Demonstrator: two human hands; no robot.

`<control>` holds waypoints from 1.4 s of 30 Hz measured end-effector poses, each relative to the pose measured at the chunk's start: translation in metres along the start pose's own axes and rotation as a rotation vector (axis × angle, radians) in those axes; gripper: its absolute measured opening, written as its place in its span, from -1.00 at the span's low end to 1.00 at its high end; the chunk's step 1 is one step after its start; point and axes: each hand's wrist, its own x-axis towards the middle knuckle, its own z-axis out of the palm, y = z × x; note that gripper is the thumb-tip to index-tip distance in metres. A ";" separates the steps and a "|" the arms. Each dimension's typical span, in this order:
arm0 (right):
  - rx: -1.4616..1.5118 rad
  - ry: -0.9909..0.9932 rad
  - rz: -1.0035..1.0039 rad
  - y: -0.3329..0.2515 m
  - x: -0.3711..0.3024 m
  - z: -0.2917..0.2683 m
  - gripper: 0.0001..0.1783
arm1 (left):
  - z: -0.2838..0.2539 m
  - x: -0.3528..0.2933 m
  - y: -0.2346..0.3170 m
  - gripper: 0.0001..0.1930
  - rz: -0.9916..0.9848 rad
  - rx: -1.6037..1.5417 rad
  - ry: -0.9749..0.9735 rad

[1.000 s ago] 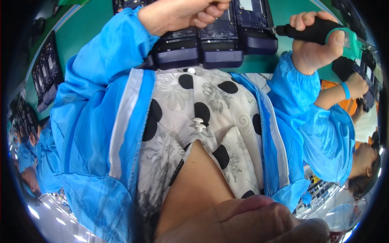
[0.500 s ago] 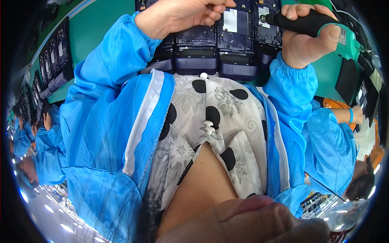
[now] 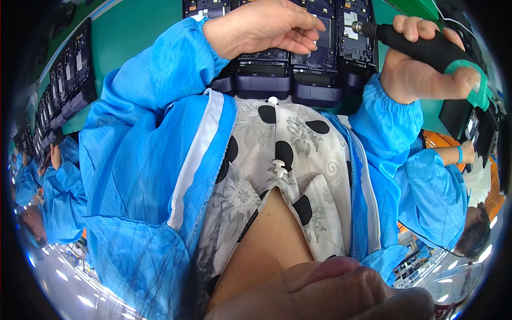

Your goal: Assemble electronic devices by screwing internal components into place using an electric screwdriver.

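Observation:
Several dark navy plastic device housings [image 3: 317, 92] stand side by side in front of me, with inner boards and white labels showing. Over the middle ones hovers my left hand [image 3: 261, 29], its fingers stretched out and slightly apart, with nothing visible in them. My right hand [image 3: 418, 77] is wrapped around an electric screwdriver [image 3: 421, 47] with a black grip and a green rear end. The screwdriver lies nearly level, its metal tip pointing left over the white label of the rightmost housing. Whether the tip touches that housing, I cannot tell.
A green work surface [image 3: 136, 40] lies under the housings. More dark housings [image 3: 72, 74] stand in a row at the left. Co-workers in blue sleeves [image 3: 434, 194] sit on both sides. Dark flat parts [image 3: 453, 109] lie at the far right.
My left hand has moved right and slightly down, and its curled fingers have straightened. My right hand has shifted right and down with the screwdriver, whose rear end now tilts lower.

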 end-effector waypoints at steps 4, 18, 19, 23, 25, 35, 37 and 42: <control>-0.090 0.002 -0.017 0.025 0.004 -0.008 -0.25 | -0.004 0.004 0.001 -0.77 0.003 -0.043 -0.034; 0.135 0.075 -0.143 -0.001 -0.004 0.027 -0.16 | 0.007 -0.004 -0.010 -0.65 0.155 0.107 0.052; 0.062 0.102 -0.063 -0.010 0.001 0.022 -0.15 | 0.010 -0.002 -0.007 -0.65 0.141 0.065 0.039; 0.036 0.112 0.015 -0.013 0.005 0.024 -0.15 | 0.005 0.001 -0.010 -0.66 0.180 0.018 0.055; 0.051 0.107 0.020 -0.011 0.005 0.027 -0.14 | -0.001 0.004 -0.007 -0.74 0.114 -0.100 -0.015; 0.126 0.033 0.007 -0.022 0.013 0.029 -0.14 | 0.006 -0.007 0.006 -0.78 0.161 0.007 -0.114; 0.123 0.032 0.007 -0.024 0.014 0.032 -0.14 | 0.006 -0.008 0.009 -0.78 0.171 0.030 -0.116; 0.134 0.034 0.035 -0.029 0.018 0.036 -0.14 | 0.006 -0.013 0.013 -0.78 0.181 0.048 -0.125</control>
